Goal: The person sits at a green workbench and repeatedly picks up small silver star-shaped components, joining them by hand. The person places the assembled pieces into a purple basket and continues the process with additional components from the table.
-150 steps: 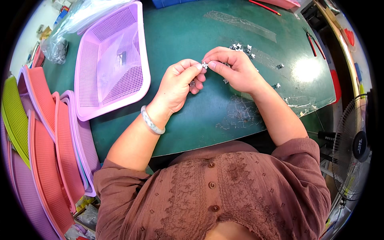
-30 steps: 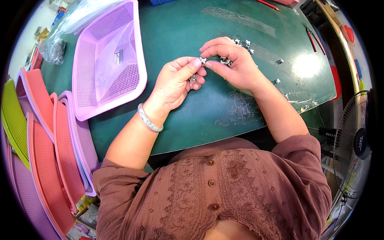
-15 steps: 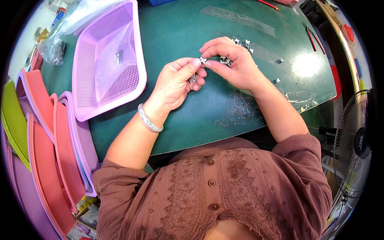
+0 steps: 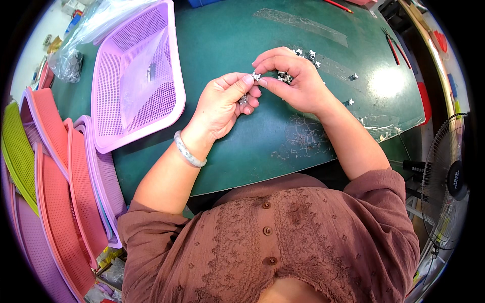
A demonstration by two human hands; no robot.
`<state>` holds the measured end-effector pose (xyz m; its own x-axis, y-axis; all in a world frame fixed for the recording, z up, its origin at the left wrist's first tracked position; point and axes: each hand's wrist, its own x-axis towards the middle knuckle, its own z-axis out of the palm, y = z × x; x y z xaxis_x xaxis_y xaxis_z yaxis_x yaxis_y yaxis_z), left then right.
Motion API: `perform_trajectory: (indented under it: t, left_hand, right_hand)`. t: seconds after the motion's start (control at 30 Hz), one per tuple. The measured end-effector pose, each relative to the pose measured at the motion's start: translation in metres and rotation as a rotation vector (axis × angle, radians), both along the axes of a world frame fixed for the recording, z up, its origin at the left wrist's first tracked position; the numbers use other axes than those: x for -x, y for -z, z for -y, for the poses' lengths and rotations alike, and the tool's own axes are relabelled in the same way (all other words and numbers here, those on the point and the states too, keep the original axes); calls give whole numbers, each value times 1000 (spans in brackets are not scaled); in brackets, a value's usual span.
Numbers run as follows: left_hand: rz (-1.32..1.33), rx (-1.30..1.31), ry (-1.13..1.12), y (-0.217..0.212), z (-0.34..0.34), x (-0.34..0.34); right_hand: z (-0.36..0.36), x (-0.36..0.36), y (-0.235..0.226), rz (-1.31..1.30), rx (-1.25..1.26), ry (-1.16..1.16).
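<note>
One small, silver-white, pronged piece (image 4: 256, 77) is clamped by the grip of the left hand (image 4: 220, 98) above the smooth green surface (image 4: 237, 164); the right grip's closure cannot be told. Similar loose pieces (image 4: 312, 54) lie nearby; which are finished cannot be judged.

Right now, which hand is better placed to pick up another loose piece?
Probably your right hand: loose pieces lie beside it, while your left hand is farther off, holding a piece.

No readable lettering on fan hub (image 4: 456, 182)
</note>
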<state>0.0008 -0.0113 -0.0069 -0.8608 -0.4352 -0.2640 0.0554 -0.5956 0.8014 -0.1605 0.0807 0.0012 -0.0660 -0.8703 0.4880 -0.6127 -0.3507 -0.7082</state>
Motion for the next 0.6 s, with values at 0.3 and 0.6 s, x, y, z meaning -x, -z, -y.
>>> perform_trajectory:
  t: [0.3, 0.6]
  left_hand:
    - [2, -2, -16, -1, -1, 0]
    - [-31, 84, -66, 0, -1, 1]
  right_hand:
    - [0, 0, 0, -4, 15, -2]
    - [1, 1, -1, -30, 29, -1]
